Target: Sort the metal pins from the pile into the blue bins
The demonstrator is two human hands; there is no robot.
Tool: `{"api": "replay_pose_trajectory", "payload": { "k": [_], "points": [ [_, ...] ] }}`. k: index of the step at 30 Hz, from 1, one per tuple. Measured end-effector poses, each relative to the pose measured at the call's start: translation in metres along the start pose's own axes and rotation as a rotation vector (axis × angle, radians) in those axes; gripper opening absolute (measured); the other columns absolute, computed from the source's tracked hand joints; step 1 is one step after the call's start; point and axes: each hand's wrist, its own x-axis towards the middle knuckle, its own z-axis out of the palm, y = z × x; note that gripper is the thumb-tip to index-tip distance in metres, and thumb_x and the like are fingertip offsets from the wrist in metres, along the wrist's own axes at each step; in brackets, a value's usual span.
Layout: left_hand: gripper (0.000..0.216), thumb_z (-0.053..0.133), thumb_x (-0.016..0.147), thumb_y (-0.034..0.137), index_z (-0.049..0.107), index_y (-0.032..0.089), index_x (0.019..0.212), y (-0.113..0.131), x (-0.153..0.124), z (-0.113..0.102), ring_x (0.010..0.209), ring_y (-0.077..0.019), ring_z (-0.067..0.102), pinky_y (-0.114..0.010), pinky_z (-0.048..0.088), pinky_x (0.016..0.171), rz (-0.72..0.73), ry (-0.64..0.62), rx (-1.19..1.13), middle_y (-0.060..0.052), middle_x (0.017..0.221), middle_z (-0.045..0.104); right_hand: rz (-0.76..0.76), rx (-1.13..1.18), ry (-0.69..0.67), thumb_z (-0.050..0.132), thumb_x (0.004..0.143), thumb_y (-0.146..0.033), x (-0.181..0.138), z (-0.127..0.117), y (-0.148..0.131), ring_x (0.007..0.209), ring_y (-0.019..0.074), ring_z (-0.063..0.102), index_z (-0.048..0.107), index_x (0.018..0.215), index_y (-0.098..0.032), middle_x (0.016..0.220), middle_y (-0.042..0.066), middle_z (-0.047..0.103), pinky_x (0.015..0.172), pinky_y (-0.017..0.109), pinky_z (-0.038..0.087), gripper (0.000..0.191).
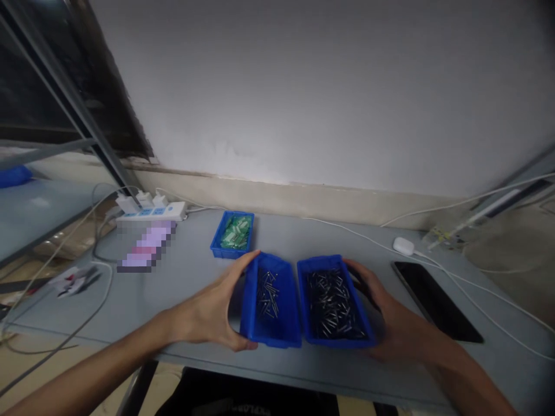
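Thumb and fingers of my left hand [217,306] grip the outer side of a blue plastic bin [284,323], which tilts a little and has a small heap of thin metal pins [269,294] inside. On the other side, my right hand [385,312] clasps the outer wall of a second blue bin [306,309]; its fingers are partly hidden behind that wall. Many more dark metal pins [332,303] cover this bin's floor. The two bins stand side by side near the table's front edge, with a narrow gap between them.
A smaller blue bin [221,252] with green circuit boards stands farther back. A power strip [176,211] and a blurred-out purple item [150,245] lie at left. To the right are a black phone-like slab [437,300], a white case [403,247] and loose cables.
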Motion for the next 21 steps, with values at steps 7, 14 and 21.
{"api": "replay_pose_trajectory", "payload": {
  "k": [7, 14, 21],
  "points": [
    [0.137, 0.093, 0.06, 0.047, 0.006, 0.034, 0.165, 0.023, 0.006, -0.015, 0.149, -0.046, 0.038, -0.069, 0.035, 0.121, -0.004, 0.015, 0.075, -0.015, 0.167, 0.027, -0.103, -0.108, 0.002, 0.089, 0.068, -0.058, 0.019, -0.009, -0.043, 0.146, 0.0437, 0.039, 0.004, 0.164, -0.038, 0.165, 0.013, 0.028, 0.117, 0.065, 0.04, 0.13],
    [0.127, 0.091, 0.065, 0.054, 0.014, 0.035, 0.164, 0.026, 0.022, -0.005, 0.158, -0.0448, 0.014, -0.069, 0.023, 0.127, 0.104, 0.02, 0.113, -0.012, 0.171, 0.015, -0.206, -0.218, -0.037, 0.087, 0.063, -0.073, 0.047, 0.001, -0.073, 0.152, 0.0449, 0.026, 0.007, 0.166, -0.032, 0.166, 0.015, 0.026, 0.121, 0.066, 0.033, 0.136],
    [0.132, 0.094, 0.061, 0.056, 0.012, 0.038, 0.163, 0.008, 0.017, 0.005, 0.158, -0.0473, 0.013, -0.069, 0.032, 0.122, 0.111, -0.059, 0.081, -0.011, 0.173, -0.005, -0.117, -0.074, -0.047, 0.091, 0.054, -0.073, 0.036, 0.019, -0.05, 0.157, 0.0451, 0.007, -0.011, 0.165, -0.037, 0.173, 0.01, -0.008, 0.124, 0.065, 0.026, 0.155]
  ]
}}
